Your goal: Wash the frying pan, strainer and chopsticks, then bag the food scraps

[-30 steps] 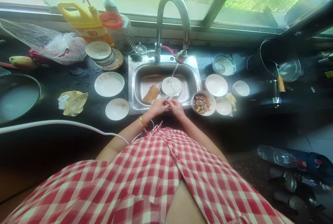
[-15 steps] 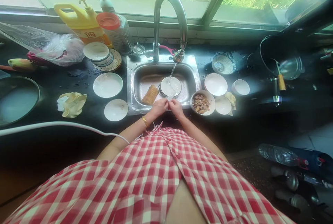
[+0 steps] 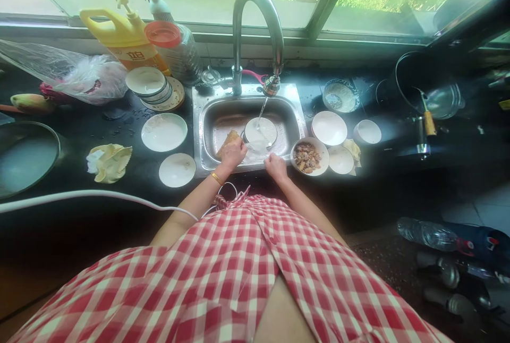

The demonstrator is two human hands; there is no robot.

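At the bench's left edge a dark pan point(image 3: 24, 154) sits, a crumpled cloth point(image 3: 108, 161) just beside it; nearer the sink point(image 3: 199, 136) lie two white plates point(image 3: 164, 131); my left hand point(image 3: 232, 153) is over the sink's front left, its grip closed on the brown sponge point(image 3: 223, 143); a white dish point(image 3: 261, 130) lies in the basin under the tap's stream point(image 3: 261, 112); my right hand point(image 3: 274, 165) rests at the sink's front rim, touching something clear point(image 3: 257, 149) there, though how far that grip is open I cannot tell; a bowl of scraps point(image 3: 306, 156) stands just right of it.
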